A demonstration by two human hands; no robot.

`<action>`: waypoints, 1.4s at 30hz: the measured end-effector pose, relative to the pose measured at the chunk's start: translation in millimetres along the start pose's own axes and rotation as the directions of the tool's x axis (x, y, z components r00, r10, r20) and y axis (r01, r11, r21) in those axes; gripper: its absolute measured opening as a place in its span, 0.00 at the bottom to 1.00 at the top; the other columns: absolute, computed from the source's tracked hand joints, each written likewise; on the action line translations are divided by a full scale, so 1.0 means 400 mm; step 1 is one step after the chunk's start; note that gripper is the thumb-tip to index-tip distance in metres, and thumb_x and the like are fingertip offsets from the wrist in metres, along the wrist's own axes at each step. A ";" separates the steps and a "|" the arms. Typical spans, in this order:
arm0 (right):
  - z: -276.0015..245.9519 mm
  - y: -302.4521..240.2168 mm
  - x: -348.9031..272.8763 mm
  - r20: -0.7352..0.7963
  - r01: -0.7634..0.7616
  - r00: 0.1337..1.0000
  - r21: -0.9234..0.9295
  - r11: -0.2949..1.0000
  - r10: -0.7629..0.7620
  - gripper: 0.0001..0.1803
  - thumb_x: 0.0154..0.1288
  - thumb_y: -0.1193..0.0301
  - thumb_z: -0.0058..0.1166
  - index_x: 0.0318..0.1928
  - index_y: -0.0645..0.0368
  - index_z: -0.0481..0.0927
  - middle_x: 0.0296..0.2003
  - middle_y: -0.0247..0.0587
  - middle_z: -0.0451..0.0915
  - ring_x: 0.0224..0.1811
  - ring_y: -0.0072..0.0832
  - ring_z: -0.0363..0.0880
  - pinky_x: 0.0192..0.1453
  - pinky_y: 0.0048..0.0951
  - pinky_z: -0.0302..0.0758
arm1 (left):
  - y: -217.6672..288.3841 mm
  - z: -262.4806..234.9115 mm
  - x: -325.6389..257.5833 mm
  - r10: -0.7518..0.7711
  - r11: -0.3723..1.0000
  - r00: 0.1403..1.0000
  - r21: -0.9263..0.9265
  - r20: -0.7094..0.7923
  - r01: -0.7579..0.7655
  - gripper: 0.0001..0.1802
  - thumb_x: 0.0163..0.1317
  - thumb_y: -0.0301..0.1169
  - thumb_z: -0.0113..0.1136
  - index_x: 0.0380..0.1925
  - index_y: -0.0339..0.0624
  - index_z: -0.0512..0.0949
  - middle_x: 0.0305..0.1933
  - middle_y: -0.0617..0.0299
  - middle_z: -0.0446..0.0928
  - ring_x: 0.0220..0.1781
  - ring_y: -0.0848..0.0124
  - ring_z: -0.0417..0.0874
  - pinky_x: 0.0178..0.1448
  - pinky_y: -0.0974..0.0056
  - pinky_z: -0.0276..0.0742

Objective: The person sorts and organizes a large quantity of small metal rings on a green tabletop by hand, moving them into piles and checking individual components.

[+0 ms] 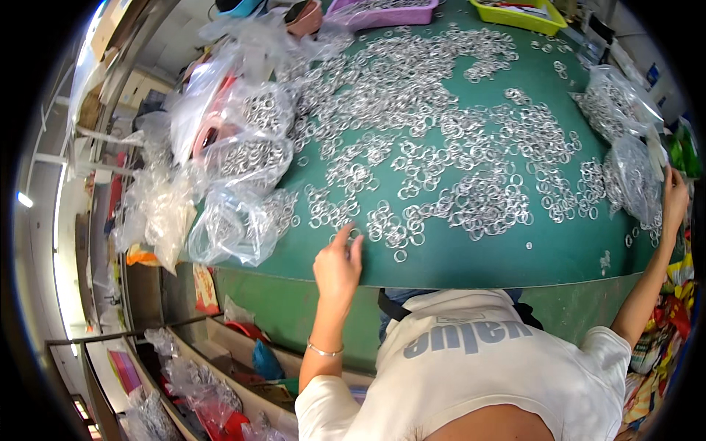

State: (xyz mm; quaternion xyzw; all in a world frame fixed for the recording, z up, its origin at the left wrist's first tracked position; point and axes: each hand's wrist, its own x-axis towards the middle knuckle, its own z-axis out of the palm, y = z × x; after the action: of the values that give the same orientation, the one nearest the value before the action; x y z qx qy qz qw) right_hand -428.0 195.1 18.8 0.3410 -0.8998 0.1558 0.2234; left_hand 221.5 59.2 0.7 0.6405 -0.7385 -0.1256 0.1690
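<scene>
Many small silvery metal rings point(412, 81) lie scattered in loose heaps over a green tabletop point(456, 264). At the near edge of the heaps, my left hand point(338, 268) has its index finger reaching to a few rings and its thumb held apart. Nothing shows in its grasp. Far to the right, my right hand point(674, 198) is at the edge of a clear plastic bag point(634, 176) filled with rings, its fingers closed on the bag's edge. Another bag of rings point(609, 106) lies just beyond that one.
Clear bags of rings point(254, 158) crowd the table's left side, among crumpled plastic point(165, 209). A purple basket point(390, 16) and a yellow tray point(522, 18) stand at the far edge. Below left is a shelf point(213, 338) with more bags. Colourful packaging point(662, 331) is piled at right.
</scene>
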 end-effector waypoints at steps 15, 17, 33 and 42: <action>-0.019 -1.139 -0.529 0.098 0.495 0.332 0.829 0.262 -0.938 0.08 0.55 0.69 0.57 0.35 0.57 0.79 0.23 0.41 0.79 0.25 0.40 0.78 0.28 0.37 0.73 | -0.034 0.079 0.022 -0.001 0.108 0.890 -0.884 0.457 0.454 0.09 0.63 0.27 0.52 0.41 0.36 0.77 0.13 0.67 0.65 0.12 0.79 0.58 0.17 0.74 0.52; 0.017 -1.175 -0.550 0.065 0.551 0.334 0.796 0.251 -0.940 0.07 0.55 0.68 0.57 0.34 0.56 0.79 0.21 0.41 0.78 0.24 0.40 0.77 0.28 0.38 0.72 | -0.041 0.081 0.020 0.061 -0.207 0.842 -0.818 0.536 0.536 0.13 0.68 0.31 0.46 0.46 0.35 0.74 0.17 0.70 0.63 0.15 0.84 0.56 0.18 0.78 0.47; -0.081 -1.119 -0.516 0.564 -0.849 -0.256 0.256 0.462 -0.785 0.06 0.65 0.71 0.49 0.33 0.61 0.75 0.15 0.23 0.62 0.14 0.10 0.53 0.16 0.16 0.47 | -0.054 0.109 0.017 0.255 -0.903 0.810 -0.170 0.528 0.395 0.30 0.70 0.45 0.31 0.60 0.29 0.58 0.69 0.44 0.49 0.71 0.53 0.51 0.72 0.51 0.47; -0.067 -1.115 -0.510 0.593 -0.864 -0.270 0.198 0.462 -0.759 0.03 0.60 0.74 0.53 0.34 0.61 0.76 0.17 0.29 0.70 0.14 0.14 0.60 0.17 0.18 0.53 | -0.072 0.106 0.004 0.231 -0.724 0.809 -0.460 0.540 0.514 0.19 0.68 0.37 0.44 0.49 0.32 0.69 0.37 0.54 0.74 0.32 0.70 0.74 0.31 0.69 0.70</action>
State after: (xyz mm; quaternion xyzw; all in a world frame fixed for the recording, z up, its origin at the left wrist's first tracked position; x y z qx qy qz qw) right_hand 20.7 -2.9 -5.0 0.2732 -0.4140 0.2588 -0.8288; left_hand 230.1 52.1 -49.4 0.1888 -0.0030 -0.8745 0.4468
